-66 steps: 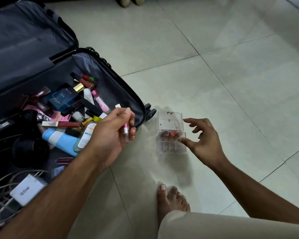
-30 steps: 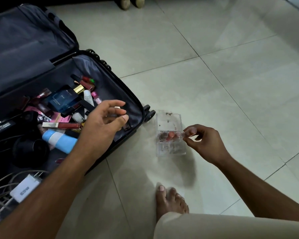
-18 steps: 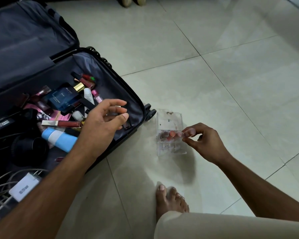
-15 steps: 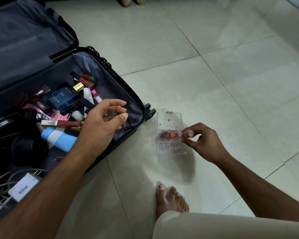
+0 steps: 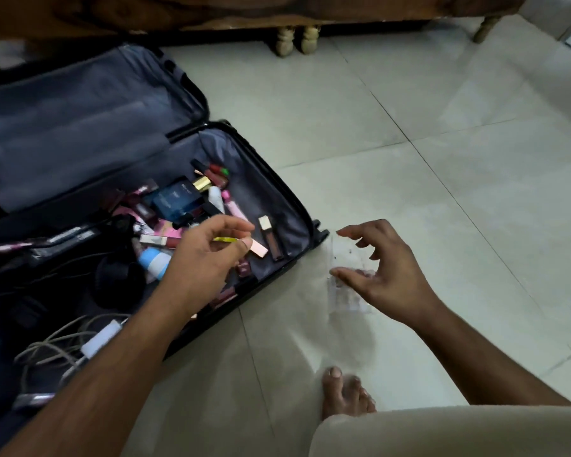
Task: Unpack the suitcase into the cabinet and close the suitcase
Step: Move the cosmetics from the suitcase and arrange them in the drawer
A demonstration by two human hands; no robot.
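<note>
The open black suitcase (image 5: 264, 192) lies on the floor at left, its grey lid (image 5: 80, 127) flat behind it. Inside are several cosmetics: a blue perfume box (image 5: 175, 199), a blue-and-white bottle (image 5: 154, 263) and a brown lip gloss (image 5: 271, 239). My left hand (image 5: 205, 258) hovers low over them, fingers curled and slightly apart, thumb tip at a rose-gold capped tube (image 5: 258, 249). My right hand (image 5: 386, 275) is spread open over a clear plastic organiser box (image 5: 345, 301) on the tiles, which is blurred and partly hidden.
Dark wooden furniture (image 5: 277, 8) on turned legs (image 5: 284, 44) stands along the far side. A white charger with cables (image 5: 99, 338) lies in the suitcase's near corner. My bare foot (image 5: 343, 394) and beige trouser leg (image 5: 442, 430) are close to the box.
My right hand has let go of the small pink-capped tube at the clear box and opened. My left hand has dropped closer to the cosmetics. The view has tilted up, showing the furniture.
</note>
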